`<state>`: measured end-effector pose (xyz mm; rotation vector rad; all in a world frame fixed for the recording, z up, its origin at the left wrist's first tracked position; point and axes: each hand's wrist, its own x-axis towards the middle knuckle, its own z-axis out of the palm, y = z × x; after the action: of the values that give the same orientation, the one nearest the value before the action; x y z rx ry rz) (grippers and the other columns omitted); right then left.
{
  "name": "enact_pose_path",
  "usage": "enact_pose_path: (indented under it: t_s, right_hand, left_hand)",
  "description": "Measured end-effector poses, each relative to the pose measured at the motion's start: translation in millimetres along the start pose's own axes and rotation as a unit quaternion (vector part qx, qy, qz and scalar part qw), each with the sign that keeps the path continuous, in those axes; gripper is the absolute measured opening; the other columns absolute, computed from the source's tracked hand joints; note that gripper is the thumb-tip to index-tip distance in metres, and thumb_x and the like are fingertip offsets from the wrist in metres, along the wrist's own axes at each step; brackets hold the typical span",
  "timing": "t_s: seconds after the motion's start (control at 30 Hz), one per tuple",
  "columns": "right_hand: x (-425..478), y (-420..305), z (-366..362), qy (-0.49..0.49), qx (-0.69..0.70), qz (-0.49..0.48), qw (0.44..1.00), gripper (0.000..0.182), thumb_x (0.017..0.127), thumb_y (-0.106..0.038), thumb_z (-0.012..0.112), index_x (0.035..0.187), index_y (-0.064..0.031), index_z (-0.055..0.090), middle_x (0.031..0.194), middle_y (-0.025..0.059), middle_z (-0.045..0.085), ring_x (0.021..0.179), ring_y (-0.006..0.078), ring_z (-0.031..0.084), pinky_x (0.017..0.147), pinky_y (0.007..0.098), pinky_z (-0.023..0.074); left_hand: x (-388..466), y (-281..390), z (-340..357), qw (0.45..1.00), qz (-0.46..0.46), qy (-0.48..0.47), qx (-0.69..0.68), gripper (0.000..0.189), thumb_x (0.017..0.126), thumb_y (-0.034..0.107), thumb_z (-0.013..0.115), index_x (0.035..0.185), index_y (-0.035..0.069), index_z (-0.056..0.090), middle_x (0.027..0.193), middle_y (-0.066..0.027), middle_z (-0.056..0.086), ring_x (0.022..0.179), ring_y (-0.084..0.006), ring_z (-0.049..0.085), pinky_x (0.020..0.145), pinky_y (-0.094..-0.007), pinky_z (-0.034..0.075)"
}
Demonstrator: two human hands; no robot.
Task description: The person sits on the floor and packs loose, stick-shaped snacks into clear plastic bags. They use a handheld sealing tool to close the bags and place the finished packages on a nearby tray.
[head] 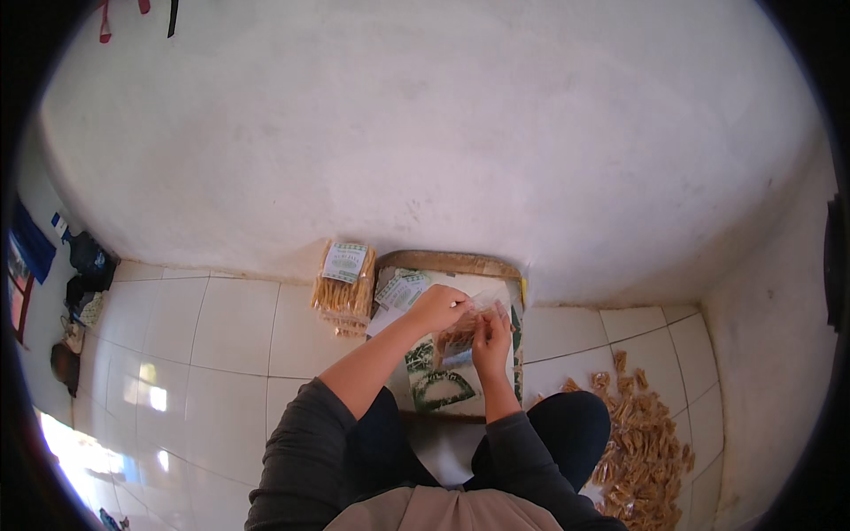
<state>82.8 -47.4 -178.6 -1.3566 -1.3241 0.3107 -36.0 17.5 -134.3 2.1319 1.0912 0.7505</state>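
A clear plastic bag (pixel 453 340) with brown snack sticks inside lies on a low table (pixel 438 262) in front of me. My left hand (pixel 439 306) pinches the upper part of the bag's film, with a small white item between its fingers. At the bag's right side my right hand (pixel 492 333) grips the film. Beneath the bag is a sheet with a green print (pixel 441 391). Printed paper labels (pixel 400 292) lie at the table's upper left, beside my left forearm.
Filled snack packs (pixel 343 282) are stacked on the tiled floor left of the table, against the wall (pixel 425 133). Many small bagged bundles of snack sticks (pixel 641 445) are heaped on the floor beyond my right knee. Dark items (pixel 86 259) stand at the far left.
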Motion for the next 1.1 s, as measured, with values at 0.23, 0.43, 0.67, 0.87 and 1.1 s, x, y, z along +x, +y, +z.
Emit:
enact_pose_path:
  t_s: [0.23,0.43,0.67,0.87,1.1]
  right_hand:
    - [-3,-4,-2,0.013,-0.050,-0.017,0.999,0.006,0.073,-0.005,0.050,0.075,0.0009,0.048,0.087,0.0166,0.051,0.073,0.0292,0.051,0.058,0.0307,0.0414]
    - [-6,5,1,0.009,0.048,-0.015,0.999,0.026,0.068,-0.002,0.056,0.090,-0.0006,0.041,0.096,0.0181,0.045,0.080,0.0266,0.048,0.066,0.0300,0.0409]
    - [-3,11,7,0.027,0.184,0.006,0.983,0.070,0.060,-0.006,0.066,0.112,-0.0015,0.019,0.107,0.0196,0.036,0.095,0.0242,0.041,0.076,0.0301,0.0383]
    - [5,5,-1,-0.058,0.217,0.087,0.971,0.070,0.061,-0.007,0.066,0.115,-0.0007,0.021,0.102,0.0146,0.041,0.088,0.0202,0.046,0.073,0.0280,0.0401]
    - [8,17,3,-0.057,0.273,0.099,0.955,0.035,0.068,-0.005,0.059,0.098,0.0005,0.042,0.089,0.0068,0.046,0.079,0.0117,0.046,0.065,0.0220,0.0402]
  left_hand:
    - [-4,8,1,1.000,0.017,0.015,0.007,0.018,0.071,0.019,0.050,0.074,0.004,0.059,0.066,-0.0127,0.056,0.061,-0.0253,0.053,0.056,-0.0309,0.041]
    - [-10,5,5,0.997,0.029,0.065,-0.021,0.015,0.071,0.017,0.050,0.075,0.004,0.059,0.067,-0.0120,0.055,0.059,-0.0250,0.052,0.053,-0.0310,0.041]
    - [-18,7,9,0.995,0.020,0.092,-0.035,0.014,0.072,0.013,0.050,0.076,0.002,0.058,0.065,-0.0110,0.054,0.054,-0.0219,0.051,0.050,-0.0279,0.039]
    - [-20,7,8,0.993,0.013,0.105,-0.055,0.014,0.072,0.012,0.050,0.076,0.000,0.057,0.066,-0.0110,0.055,0.055,-0.0212,0.052,0.050,-0.0274,0.040]
    - [-22,7,10,0.993,0.032,0.115,-0.022,0.013,0.072,0.011,0.050,0.075,0.000,0.056,0.063,-0.0105,0.053,0.053,-0.0215,0.051,0.049,-0.0278,0.039]
